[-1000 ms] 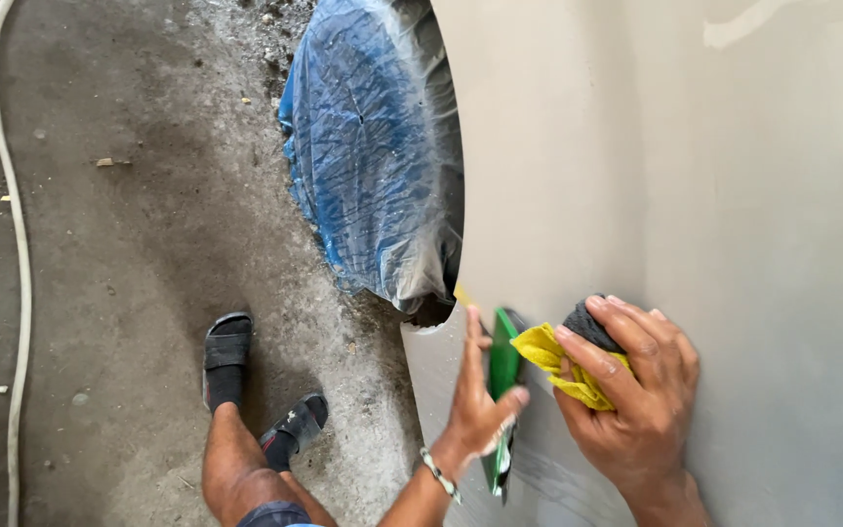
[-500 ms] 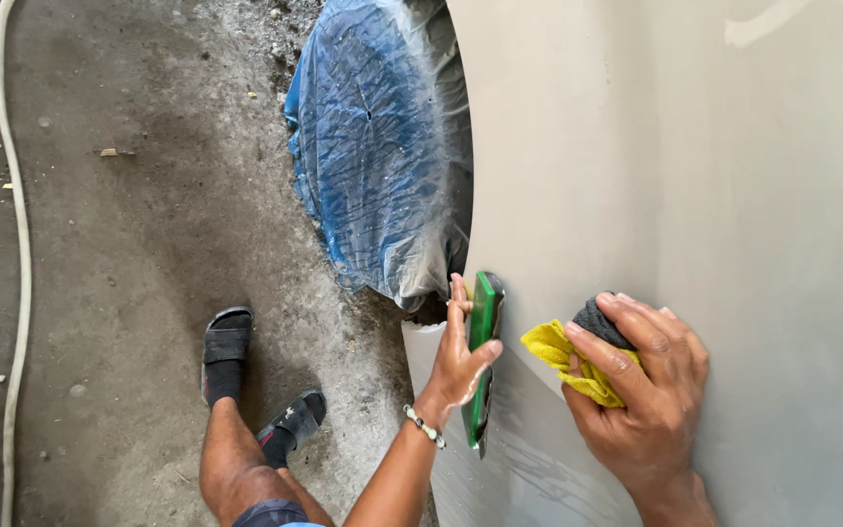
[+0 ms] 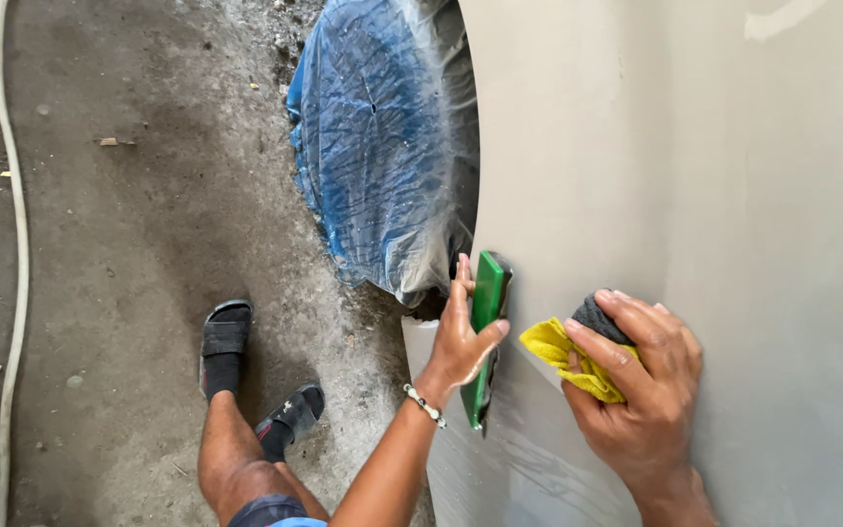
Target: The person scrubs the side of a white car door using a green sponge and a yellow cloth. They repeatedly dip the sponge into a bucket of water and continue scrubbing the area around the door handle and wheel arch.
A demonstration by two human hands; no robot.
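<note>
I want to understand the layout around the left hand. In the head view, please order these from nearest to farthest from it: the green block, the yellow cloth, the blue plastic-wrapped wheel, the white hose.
1. green block: held in the left hand, against the grey panel.
2. yellow cloth: just right, under the right hand.
3. blue plastic-wrapped wheel: above, on the floor.
4. white hose: far left edge.

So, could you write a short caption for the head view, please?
Left hand holds a green block and right hand presses a yellow cloth on a grey panel.
</note>
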